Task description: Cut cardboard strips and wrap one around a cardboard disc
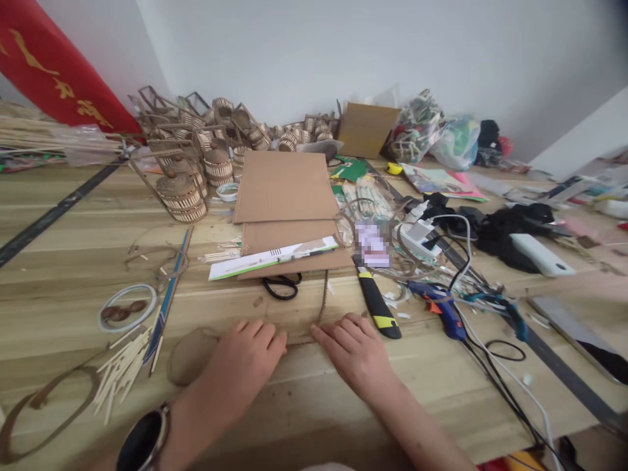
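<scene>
My left hand (246, 356) and my right hand (350, 350) rest side by side on the wooden table (314, 405), fingertips pressing down on a small flat cardboard strip (298, 327) between them. Both hands lie palm down with fingers bent over the strip's near edge. A narrow corrugated strip (324, 297) stands up from it on the right. Black scissors (281, 286) lie just beyond the strip. A yellow and black utility knife (377, 304) sits right of my right hand. A dark watch (143, 441) is on my left wrist.
Cardboard sheets (287, 196) and a white and green ruler (269, 258) lie ahead. A blue glue gun (441, 307) and cables lie right. Wooden sticks (120, 373), a cardboard oval (189, 353) and a tape ring (127, 307) lie left. Woven cardboard baskets (184, 193) stand at the back.
</scene>
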